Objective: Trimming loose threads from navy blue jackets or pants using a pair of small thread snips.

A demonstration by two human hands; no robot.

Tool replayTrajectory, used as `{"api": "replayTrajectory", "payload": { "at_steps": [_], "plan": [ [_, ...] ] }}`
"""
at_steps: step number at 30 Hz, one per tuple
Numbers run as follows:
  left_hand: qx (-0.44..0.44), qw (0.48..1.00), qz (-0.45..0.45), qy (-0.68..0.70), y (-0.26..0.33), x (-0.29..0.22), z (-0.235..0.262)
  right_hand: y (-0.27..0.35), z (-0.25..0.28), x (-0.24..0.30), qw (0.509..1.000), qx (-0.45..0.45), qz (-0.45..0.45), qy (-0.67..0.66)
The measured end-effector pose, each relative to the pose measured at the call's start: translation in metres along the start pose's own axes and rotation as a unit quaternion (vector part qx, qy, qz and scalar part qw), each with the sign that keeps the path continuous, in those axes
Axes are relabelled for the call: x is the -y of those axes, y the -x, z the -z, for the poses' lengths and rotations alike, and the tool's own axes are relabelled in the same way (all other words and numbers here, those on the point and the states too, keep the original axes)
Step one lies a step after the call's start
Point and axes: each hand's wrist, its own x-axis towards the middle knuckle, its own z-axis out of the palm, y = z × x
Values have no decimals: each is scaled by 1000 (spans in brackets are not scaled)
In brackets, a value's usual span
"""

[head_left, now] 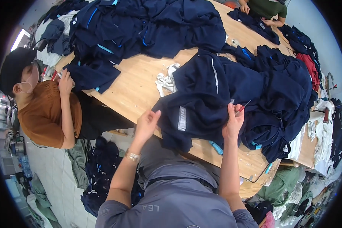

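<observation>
A navy garment (201,98) with a white stripe and a silvery reflective patch (182,118) lies spread before me, partly over the table's near edge. My right hand (233,123) is at its right side, closed on small red-handled thread snips (241,109), whose pointed metal tip slants up and right. At the garment's left edge is my left hand (147,123), with thumb and fingers drawn together. Whether cloth or a thread is between those fingertips, I cannot tell.
More navy garments (285,87) are heaped at the right, and a large pile (148,26) covers the far side. White cloth scraps (167,79) lie on the wooden table (136,76). A co-worker in brown (49,110) handles navy cloth at the left; another in green (266,9) works at the far right.
</observation>
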Motion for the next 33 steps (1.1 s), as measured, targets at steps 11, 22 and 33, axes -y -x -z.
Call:
{"api": "replayTrajectory", "payload": {
  "at_steps": [11,22,33],
  "plan": [
    [107,994,2,-37,7,-12,-46,22,-10,16,1000,11,-15,7],
    [247,806,39,537,12,-31,-27,22,-3,14,1000,-15,-1,-13],
    [183,813,7,552,-1,-16,-11,72,-37,7,974,182,-42,125]
  ]
}}
